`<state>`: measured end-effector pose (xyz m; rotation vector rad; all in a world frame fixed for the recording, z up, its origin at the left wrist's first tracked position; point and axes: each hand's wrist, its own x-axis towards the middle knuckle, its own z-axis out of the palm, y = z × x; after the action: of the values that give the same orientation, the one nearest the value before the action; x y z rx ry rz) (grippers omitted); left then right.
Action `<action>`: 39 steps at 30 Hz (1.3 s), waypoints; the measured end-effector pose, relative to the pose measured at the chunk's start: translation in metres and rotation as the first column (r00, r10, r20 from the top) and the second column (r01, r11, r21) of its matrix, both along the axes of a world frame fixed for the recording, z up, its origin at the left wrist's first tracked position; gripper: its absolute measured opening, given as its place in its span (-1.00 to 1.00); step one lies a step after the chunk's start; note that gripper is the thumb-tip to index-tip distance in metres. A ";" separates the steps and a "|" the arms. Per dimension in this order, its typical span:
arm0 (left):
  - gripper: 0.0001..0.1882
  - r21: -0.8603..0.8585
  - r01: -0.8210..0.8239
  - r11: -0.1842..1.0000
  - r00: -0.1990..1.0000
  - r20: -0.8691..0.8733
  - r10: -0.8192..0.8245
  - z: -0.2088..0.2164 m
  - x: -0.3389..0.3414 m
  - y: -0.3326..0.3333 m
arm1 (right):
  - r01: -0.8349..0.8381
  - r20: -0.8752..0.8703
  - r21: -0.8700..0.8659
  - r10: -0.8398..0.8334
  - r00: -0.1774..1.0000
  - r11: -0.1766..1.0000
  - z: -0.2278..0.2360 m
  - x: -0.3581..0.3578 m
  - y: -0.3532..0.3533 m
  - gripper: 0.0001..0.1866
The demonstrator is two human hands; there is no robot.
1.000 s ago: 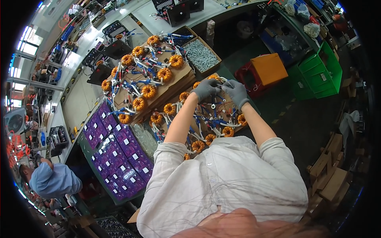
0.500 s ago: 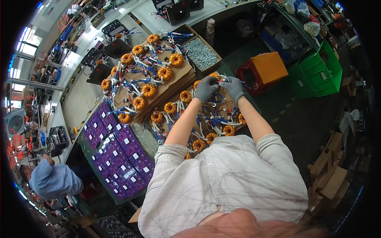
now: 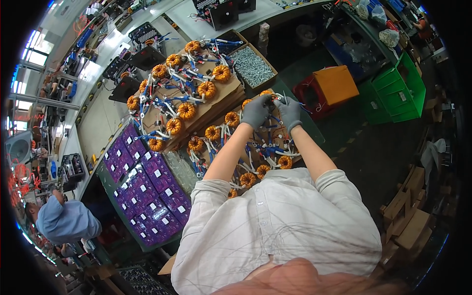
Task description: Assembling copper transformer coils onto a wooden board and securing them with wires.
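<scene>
My left hand (image 3: pixel 255 112) and my right hand (image 3: pixel 290 112), both in grey gloves, meet at the far edge of the nearer cardboard sheet. The fingers of both are closed, tips close together beside an orange-wound toroidal coil (image 3: pixel 266 93). Pinched in my right hand is a thin cable lead with a pale tip and a bit of red. What my left fingers grip is hidden by the glove. Below my wrists lie several more coils, such as one coil (image 3: pixel 232 118), with white and blue leads ending in ring terminals.
A second cardboard stack (image 3: pixel 216 107) bears more coils at the left. Behind stands a box of screws (image 3: pixel 253 66). Purple circuit boards (image 3: pixel 147 189) cover the left table. To the right are an orange-topped red stool (image 3: pixel 337 86) and green crates (image 3: pixel 400 91). A co-worker (image 3: pixel 69 219) is far left.
My right hand has turned a little, its fingers drawn in closer to the lead. The left hand stays nearly in place. The whole view has shifted slightly.
</scene>
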<state>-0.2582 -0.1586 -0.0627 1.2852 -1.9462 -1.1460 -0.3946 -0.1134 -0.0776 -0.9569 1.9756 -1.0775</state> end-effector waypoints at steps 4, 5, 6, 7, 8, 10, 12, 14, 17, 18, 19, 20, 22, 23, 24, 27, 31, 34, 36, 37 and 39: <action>-0.75 -0.165 0.153 0.974 0.937 0.337 -0.090 0.008 0.001 -0.012 | 0.044 0.057 -0.128 -0.037 0.998 0.991 0.006 0.009 0.002 -0.76; -0.77 -0.153 0.208 0.966 0.858 0.502 -0.106 0.009 -0.001 -0.016 | 0.058 0.100 -0.113 -0.047 0.994 0.992 0.011 0.011 0.002 -0.80; -0.77 -0.153 0.206 0.967 0.859 0.501 -0.104 0.011 0.000 -0.019 | 0.055 0.099 -0.112 -0.044 0.994 0.992 0.008 0.011 0.002 -0.80; -0.78 -0.121 0.258 0.959 0.830 0.536 -0.155 0.014 -0.001 -0.022 | 0.030 0.034 -0.098 -0.027 0.999 0.995 0.005 0.010 0.002 -0.80; -0.78 -0.087 0.307 0.948 0.796 0.569 -0.206 0.018 -0.001 -0.024 | 0.006 -0.031 -0.081 -0.009 0.999 0.997 0.002 0.009 0.001 -0.80; -0.76 -0.018 0.324 0.946 0.787 0.560 -0.259 0.031 -0.001 -0.025 | 0.005 -0.033 -0.063 -0.008 0.999 0.998 -0.003 0.004 0.001 -0.78; -0.74 0.053 0.340 0.939 0.776 0.549 -0.312 0.034 0.004 -0.025 | 0.004 -0.032 -0.043 -0.006 0.999 0.999 -0.006 -0.001 0.000 -0.77; -0.70 0.359 0.329 0.873 0.918 0.094 -0.385 0.031 0.014 -0.026 | 0.014 0.171 -0.130 0.009 0.985 0.991 -0.008 -0.004 -0.001 -0.82; -0.72 0.418 0.314 0.853 0.949 -0.115 -0.293 0.028 0.018 -0.025 | -0.033 0.339 -0.217 0.106 0.935 0.976 -0.003 -0.007 0.001 -0.85; -0.72 0.419 0.310 0.853 0.950 -0.114 -0.289 0.010 0.020 -0.032 | -0.036 0.340 -0.216 0.110 0.934 0.976 0.000 -0.006 0.002 -0.85; -0.73 0.133 0.394 0.909 0.918 -0.100 -0.384 -0.017 0.027 -0.043 | -0.041 0.398 -0.236 0.135 0.907 0.971 0.005 -0.002 0.001 -0.85; -0.74 -0.161 0.467 0.869 0.875 -0.057 -0.481 -0.022 0.027 -0.047 | -0.031 0.451 -0.252 0.146 0.880 0.967 0.008 -0.003 0.002 -0.86; -0.75 0.112 0.390 0.914 0.907 -0.218 -0.360 -0.019 0.016 -0.040 | -0.036 0.432 -0.236 0.138 0.891 0.971 -0.005 -0.013 0.001 -0.86; -0.77 0.391 0.310 0.867 0.928 -0.323 -0.186 -0.009 0.014 -0.034 | -0.050 0.419 -0.218 0.140 0.897 0.975 -0.009 -0.016 0.000 -0.86; -0.77 0.391 0.315 0.865 0.927 -0.323 -0.192 -0.002 0.013 -0.032 | -0.044 0.419 -0.218 0.134 0.898 0.975 -0.012 -0.019 0.000 -0.86; -0.81 0.453 0.280 0.847 0.950 -0.259 -0.175 0.013 0.016 -0.025 | -0.056 0.474 -0.211 0.152 0.867 0.976 -0.004 -0.017 0.001 -0.86; -0.83 0.478 0.204 0.854 0.958 -0.276 -0.074 0.012 0.017 -0.024 | -0.046 0.528 -0.084 0.084 0.845 0.995 0.006 -0.020 0.000 -0.88; -0.83 0.476 0.182 0.860 0.969 -0.236 -0.074 0.009 0.018 -0.026 | -0.086 0.569 -0.069 0.110 0.815 0.994 0.002 -0.024 -0.002 -0.89; -0.82 0.471 0.175 0.865 0.975 -0.208 -0.084 0.008 0.017 -0.026 | -0.098 0.579 -0.088 0.131 0.805 0.991 -0.002 -0.027 -0.003 -0.90; -0.81 0.439 0.173 0.882 0.976 -0.197 -0.093 0.007 0.016 -0.026 | -0.107 0.603 -0.084 0.136 0.786 0.991 -0.002 -0.029 -0.003 -0.89; -0.80 0.406 0.172 0.898 0.977 -0.186 -0.103 0.006 0.015 -0.026 | -0.116 0.626 -0.080 0.141 0.767 0.990 -0.005 -0.030 -0.005 -0.89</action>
<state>-0.2432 -0.1849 -0.0570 1.2261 -1.7505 -1.7594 -0.4251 -0.1184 -0.0828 -0.6160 1.3165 -1.1674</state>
